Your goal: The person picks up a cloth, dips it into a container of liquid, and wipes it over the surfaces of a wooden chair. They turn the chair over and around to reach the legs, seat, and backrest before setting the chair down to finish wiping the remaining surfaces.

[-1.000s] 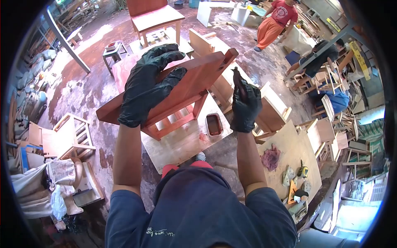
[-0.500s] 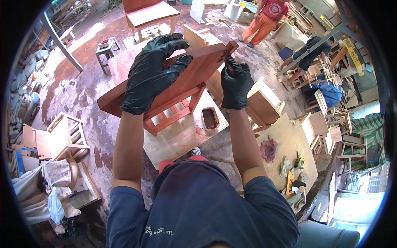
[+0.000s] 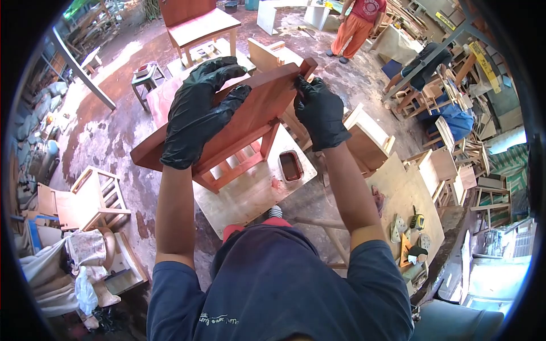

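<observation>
A small wooden chair (image 3: 259, 111), stained reddish brown, is tilted in front of me above a pale board (image 3: 227, 211). My left hand (image 3: 199, 113), in a black glove, grips the chair's broad panel along its upper edge, thumb on the near face. At the panel's far right corner, my right hand (image 3: 321, 112), gloved too, has its fingers pinched together against the wood. Whatever lies between those fingers is hidden. An open tub of dark reddish liquid (image 3: 291, 166) sits on the board below, beside a red smear.
To the right, a plywood top (image 3: 412, 182) bears a tape measure (image 3: 417, 221) and a reddish rag (image 3: 377, 198). Unstained chairs stand at left (image 3: 85, 199) and right (image 3: 369, 139). A person in orange trousers (image 3: 351, 37) stands beyond; another person (image 3: 424, 62) bends over at far right.
My right hand has shifted slightly left and down at the panel's corner. My left hand and the chair have moved a little down and left in view. The person in orange also appears further left.
</observation>
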Demonstrator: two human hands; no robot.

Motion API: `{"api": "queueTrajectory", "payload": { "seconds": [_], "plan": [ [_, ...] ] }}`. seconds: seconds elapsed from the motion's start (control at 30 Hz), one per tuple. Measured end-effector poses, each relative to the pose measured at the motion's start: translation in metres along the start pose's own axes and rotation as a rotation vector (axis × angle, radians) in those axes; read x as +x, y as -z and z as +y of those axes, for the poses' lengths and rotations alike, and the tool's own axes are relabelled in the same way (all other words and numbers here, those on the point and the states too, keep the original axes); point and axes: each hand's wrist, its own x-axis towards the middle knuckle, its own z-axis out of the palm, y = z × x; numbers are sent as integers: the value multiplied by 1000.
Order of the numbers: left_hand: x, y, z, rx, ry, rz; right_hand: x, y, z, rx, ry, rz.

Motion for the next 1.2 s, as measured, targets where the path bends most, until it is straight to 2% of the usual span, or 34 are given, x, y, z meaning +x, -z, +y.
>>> {"api": "queueTrajectory", "payload": {
  "seconds": [0.1,0.23,0.37,0.6,0.77,0.87,1.0,1.13,1.2],
  "plan": [
    [-1,-2,-1,-2,-25,14,9,8,12,-10,106,-108],
    [-5,-6,-2,-162,37,17,30,13,23,-56,240,-266],
    [-5,-3,-3,-49,-8,-23,44,18,24,-117,324,-384],
    [-4,1,-3,84,-44,-48,37,-6,41,-182,432,-192],
    [-7,1,-7,87,-46,-55,34,-4,36,-210,354,-230],
    [-6,2,-8,-16,-17,-43,23,25,22,-140,286,-164],
    [-6,2,-2,-113,46,-79,5,24,32,-4,92,-33],
    [-3,3,-2,-104,58,-105,3,8,34,99,146,93],
    [-4,-1,-4,-104,35,-40,10,0,34,51,195,23]
  ]
}}
